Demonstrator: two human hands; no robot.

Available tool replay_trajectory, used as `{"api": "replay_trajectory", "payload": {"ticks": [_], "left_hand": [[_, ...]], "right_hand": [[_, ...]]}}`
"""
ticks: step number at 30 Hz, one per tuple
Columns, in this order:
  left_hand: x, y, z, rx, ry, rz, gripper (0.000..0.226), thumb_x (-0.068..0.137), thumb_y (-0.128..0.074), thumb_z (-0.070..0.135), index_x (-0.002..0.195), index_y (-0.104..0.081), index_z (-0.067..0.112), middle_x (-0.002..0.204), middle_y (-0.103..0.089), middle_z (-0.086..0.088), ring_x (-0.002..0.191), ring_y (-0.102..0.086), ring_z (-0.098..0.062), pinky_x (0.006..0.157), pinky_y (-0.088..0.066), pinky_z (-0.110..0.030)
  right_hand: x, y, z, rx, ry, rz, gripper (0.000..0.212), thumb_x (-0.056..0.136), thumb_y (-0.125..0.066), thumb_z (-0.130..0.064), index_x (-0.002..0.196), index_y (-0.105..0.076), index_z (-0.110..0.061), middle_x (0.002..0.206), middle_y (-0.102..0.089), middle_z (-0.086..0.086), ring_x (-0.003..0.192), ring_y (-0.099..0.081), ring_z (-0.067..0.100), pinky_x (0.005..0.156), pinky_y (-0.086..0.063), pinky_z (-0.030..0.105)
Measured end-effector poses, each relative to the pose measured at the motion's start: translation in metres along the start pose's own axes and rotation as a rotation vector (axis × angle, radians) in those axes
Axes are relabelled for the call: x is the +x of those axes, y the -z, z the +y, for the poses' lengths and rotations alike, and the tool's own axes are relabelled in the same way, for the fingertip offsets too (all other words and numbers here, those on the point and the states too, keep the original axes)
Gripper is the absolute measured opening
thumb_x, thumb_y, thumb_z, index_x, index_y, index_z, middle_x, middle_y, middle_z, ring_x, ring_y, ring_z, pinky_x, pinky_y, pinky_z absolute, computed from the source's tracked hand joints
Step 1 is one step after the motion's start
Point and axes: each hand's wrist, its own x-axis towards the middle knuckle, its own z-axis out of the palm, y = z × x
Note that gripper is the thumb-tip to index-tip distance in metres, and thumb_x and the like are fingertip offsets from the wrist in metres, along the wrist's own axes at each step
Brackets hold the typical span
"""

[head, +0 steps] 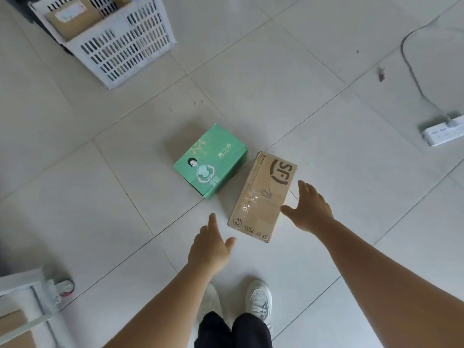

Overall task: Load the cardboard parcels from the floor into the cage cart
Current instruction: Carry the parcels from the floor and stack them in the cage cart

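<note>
brown parcel (263, 194) "sf express" (logo "sf")

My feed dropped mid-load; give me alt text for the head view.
Both open hands, left hand and right hand, reach down on either side of a brown SF Express parcel on the tiled floor, not yet gripping it. A green box lies beside it.

A parcel sorting room, by the look of it: pale floor tiles (288, 71), courier boxes (263, 194) underfoot, a white slotted crate (120, 46) of packages at eleven o'clock, a wheeled cart (37, 295) at eight, a power strip (443, 130) at two.
</note>
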Motion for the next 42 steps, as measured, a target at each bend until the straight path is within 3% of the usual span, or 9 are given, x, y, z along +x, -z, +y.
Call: {"api": "replay_trajectory", "payload": {"ticks": [10, 17, 21, 23, 25, 29, 34, 39, 42], "left_hand": [[0.105, -0.086, -0.009, -0.167, 0.139, -0.09, 0.085, 0.096, -0.047, 0.045, 0.152, 0.001, 0.003, 0.145, -0.043, -0.016, 0.133, -0.043, -0.029, 0.103, -0.036, -0.034], [0.157, -0.109, -0.01, -0.451, 0.318, -0.104, 0.049, 0.097, -0.044, 0.045, 0.115, -0.035, 0.0, 0.125, -0.056, -0.019, 0.112, -0.056, -0.033, 0.075, -0.041, -0.03], [0.18, -0.12, -0.019, -0.608, 0.395, -0.145, 0.06, 0.098, -0.037, 0.05, 0.121, -0.048, -0.004, 0.125, -0.057, -0.019, 0.114, -0.056, -0.032, 0.089, -0.046, -0.032], [0.19, -0.128, -0.026, -0.704, 0.423, -0.164, 0.058, 0.097, -0.037, 0.053, 0.105, -0.055, -0.001, 0.117, -0.062, -0.02, 0.109, -0.06, -0.033, 0.094, -0.049, -0.035], [0.198, -0.135, -0.028, -0.823, 0.451, -0.184, 0.054, 0.095, -0.038, 0.055, 0.096, -0.054, 0.003, 0.11, -0.065, -0.018, 0.103, -0.063, -0.032, 0.093, -0.052, -0.038], [0.207, -0.15, -0.022, -1.091, 0.525, -0.224, 0.055, 0.092, -0.045, 0.055, 0.12, -0.05, 0.007, 0.115, -0.062, -0.009, 0.1, -0.063, -0.025, 0.08, -0.057, -0.033], [0.192, -0.16, -0.02, -1.154, 0.59, -0.128, 0.066, 0.085, -0.055, 0.055, 0.129, -0.038, 0.009, 0.124, -0.056, -0.014, 0.109, -0.058, -0.032, 0.095, -0.049, -0.045], [0.162, -0.16, -0.024, -1.105, 0.5, 0.003, 0.054, 0.084, -0.062, 0.045, 0.124, -0.045, 0.013, 0.117, -0.061, -0.012, 0.1, -0.062, -0.03, 0.082, -0.052, -0.038], [0.133, -0.15, -0.025, -1.143, 0.428, 0.062, 0.041, 0.083, -0.066, 0.038, 0.113, -0.046, 0.019, 0.102, -0.063, -0.008, 0.087, -0.063, -0.027, 0.074, -0.053, -0.037]], "right_hand": [[0.121, -0.076, 0.013, -0.086, 0.033, 0.0, 0.099, 0.084, -0.068, -0.046, 0.155, -0.007, -0.013, 0.16, -0.017, 0.005, 0.142, -0.027, 0.031, 0.112, -0.029, 0.047], [0.205, -0.091, -0.013, -0.169, 0.132, 0.092, 0.095, 0.079, -0.071, -0.051, 0.15, -0.022, -0.013, 0.155, -0.025, 0.007, 0.142, -0.025, 0.032, 0.114, -0.028, 0.053], [0.237, -0.09, -0.023, -0.214, 0.13, 0.098, 0.108, 0.079, -0.069, -0.057, 0.156, -0.002, -0.021, 0.161, -0.007, 0.008, 0.148, -0.01, 0.033, 0.116, -0.021, 0.057], [0.25, -0.09, -0.023, -0.215, 0.13, 0.082, 0.112, 0.077, -0.068, -0.063, 0.155, 0.002, -0.024, 0.161, -0.006, 0.01, 0.148, -0.009, 0.035, 0.115, -0.019, 0.061], [0.258, -0.091, -0.022, -0.203, 0.119, 0.056, 0.116, 0.074, -0.066, -0.068, 0.155, 0.006, -0.027, 0.159, -0.013, 0.009, 0.147, -0.011, 0.037, 0.113, -0.019, 0.063], [0.257, -0.095, -0.016, -0.222, 0.049, 0.039, 0.119, 0.067, -0.063, -0.078, 0.153, 0.004, -0.032, 0.152, -0.022, 0.011, 0.139, -0.022, 0.042, 0.108, -0.025, 0.06], [0.229, -0.103, 0.014, -0.082, -0.121, 0.052, 0.098, 0.067, -0.059, -0.081, 0.143, -0.028, -0.027, 0.128, -0.037, 0.012, 0.122, -0.04, 0.041, 0.096, -0.041, 0.05], [0.185, -0.105, 0.041, 0.167, -0.24, 0.099, 0.079, 0.077, -0.063, -0.067, 0.125, -0.039, -0.009, 0.105, -0.056, 0.008, 0.075, -0.059, 0.024, 0.072, -0.047, 0.038], [0.158, -0.1, 0.05, 0.225, -0.255, 0.138, 0.079, 0.079, -0.062, -0.066, 0.123, -0.037, -0.006, 0.104, -0.058, 0.011, 0.091, -0.058, 0.032, 0.074, -0.048, 0.04]]}}
